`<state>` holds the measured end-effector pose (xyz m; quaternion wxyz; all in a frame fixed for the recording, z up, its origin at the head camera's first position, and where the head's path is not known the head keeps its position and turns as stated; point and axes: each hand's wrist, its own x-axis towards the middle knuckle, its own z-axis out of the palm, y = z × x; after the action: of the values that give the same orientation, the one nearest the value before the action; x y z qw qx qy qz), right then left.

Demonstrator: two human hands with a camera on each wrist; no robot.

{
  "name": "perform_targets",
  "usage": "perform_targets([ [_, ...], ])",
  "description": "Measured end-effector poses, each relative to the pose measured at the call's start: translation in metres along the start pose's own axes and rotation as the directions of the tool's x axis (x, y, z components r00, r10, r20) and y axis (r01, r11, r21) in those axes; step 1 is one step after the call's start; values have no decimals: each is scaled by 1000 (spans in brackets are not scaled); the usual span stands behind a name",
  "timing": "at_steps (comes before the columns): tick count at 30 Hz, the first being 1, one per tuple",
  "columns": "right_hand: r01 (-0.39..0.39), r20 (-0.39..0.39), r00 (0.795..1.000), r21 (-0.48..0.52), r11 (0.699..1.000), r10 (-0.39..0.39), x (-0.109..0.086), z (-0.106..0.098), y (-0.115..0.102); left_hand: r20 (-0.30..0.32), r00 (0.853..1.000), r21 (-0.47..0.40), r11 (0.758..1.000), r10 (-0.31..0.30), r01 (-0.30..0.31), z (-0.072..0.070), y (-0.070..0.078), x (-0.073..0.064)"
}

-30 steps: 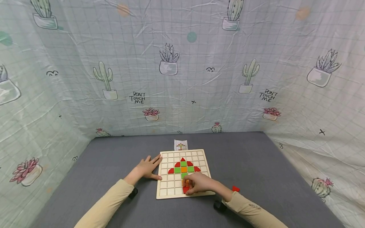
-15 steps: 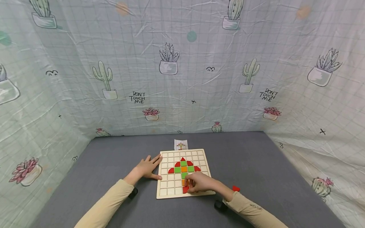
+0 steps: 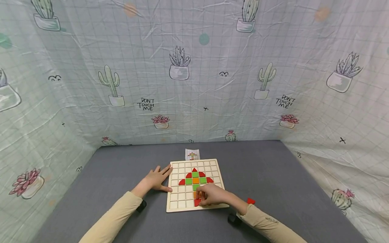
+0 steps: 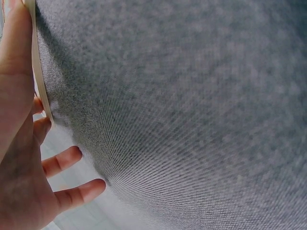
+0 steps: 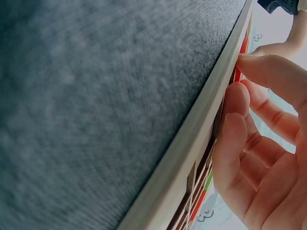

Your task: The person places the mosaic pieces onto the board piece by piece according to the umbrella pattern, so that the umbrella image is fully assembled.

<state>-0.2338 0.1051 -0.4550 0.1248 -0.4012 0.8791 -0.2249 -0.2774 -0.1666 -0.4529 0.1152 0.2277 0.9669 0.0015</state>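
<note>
A square wooden grid board [image 3: 179, 198] lies on the table, with red, green and orange tiles set in an arrow-like figure. My left hand [image 3: 156, 179] rests spread at its left edge. In the left wrist view, the thumb [image 4: 18, 38] lies along the board's rim while two fingers stick out past it. Low on the board, my right hand [image 3: 212, 194] pinches a red tile [image 3: 197, 202] between thumb and index finger, and covers part of it. The right wrist view shows that red tile [image 5: 238, 74] at the fingertips; the other fingers are curled inward.
A small printed card [image 3: 192, 154] with a similar figure lies just beyond the board. One loose red piece [image 3: 250, 201] is on the grey table [image 3: 258, 168] beside the right wrist. A cactus-patterned cloth [image 3: 206, 91] hangs around the back and sides.
</note>
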Motion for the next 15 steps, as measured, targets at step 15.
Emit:
perform_targets([
  [15, 36, -12, 999, 144, 989, -35, -11, -9, 10, 11, 1000, -6, 1000, -2, 2, -2, 1, -1],
])
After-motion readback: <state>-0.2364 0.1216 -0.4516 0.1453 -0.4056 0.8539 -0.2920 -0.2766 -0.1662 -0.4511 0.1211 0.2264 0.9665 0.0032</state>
